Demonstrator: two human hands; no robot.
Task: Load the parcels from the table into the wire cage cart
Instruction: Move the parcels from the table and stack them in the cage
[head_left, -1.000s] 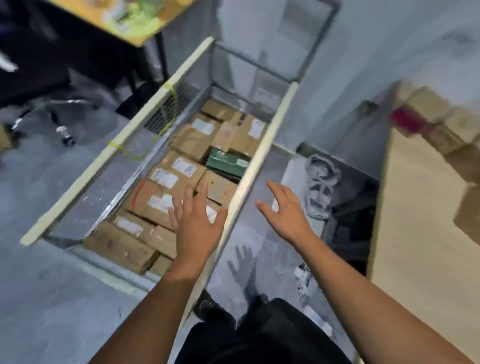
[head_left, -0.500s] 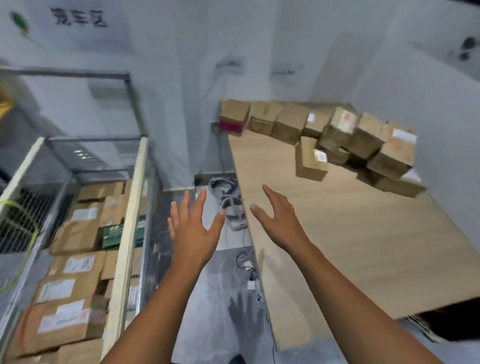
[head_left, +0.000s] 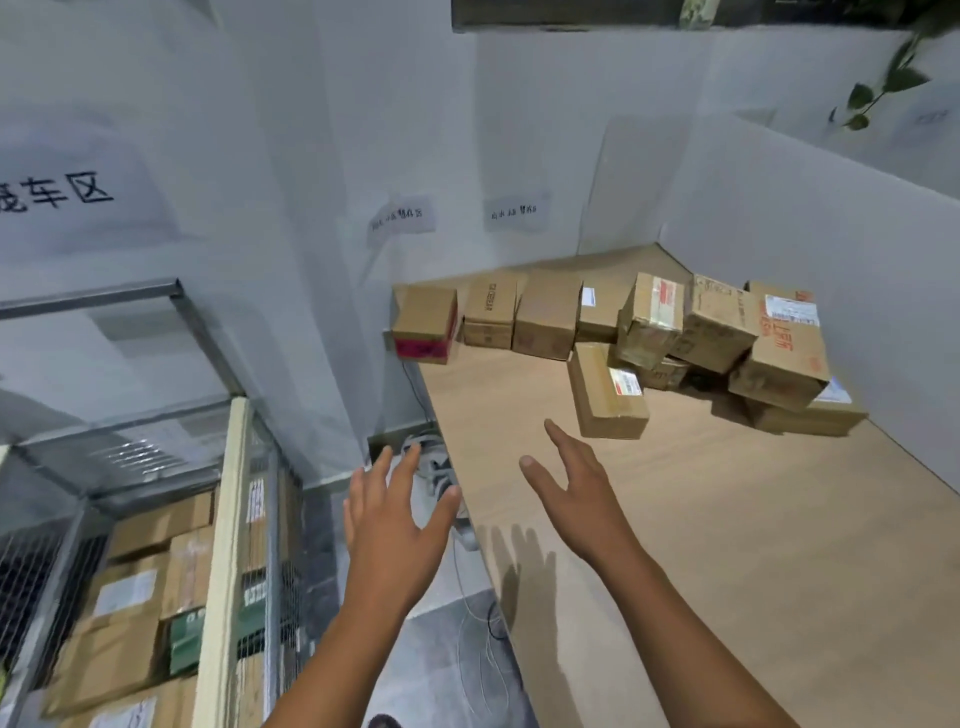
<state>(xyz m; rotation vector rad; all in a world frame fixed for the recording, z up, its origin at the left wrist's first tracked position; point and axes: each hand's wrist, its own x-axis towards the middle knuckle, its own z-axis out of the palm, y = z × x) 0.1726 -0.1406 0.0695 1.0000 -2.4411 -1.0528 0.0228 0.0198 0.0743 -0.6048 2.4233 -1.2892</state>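
Both hands were empty, fingers spread: left hand (head_left: 395, 525) over the gap beside the desk (head_left: 753, 545) edge, right hand (head_left: 576, 493) above its surface. The nearest parcel (head_left: 605, 395) lay just beyond the right hand; the wire cage cart (head_left: 226, 519) stood left of both. Recommended: clamp a palm on each side before lifting.

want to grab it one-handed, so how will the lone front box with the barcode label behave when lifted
The front box looks like stiff taped cardboard, so it should probably hold its shape. It lies flat on the table with nothing on top, so lifting it likely topples nothing. Smooth tape may be slightly slippery.
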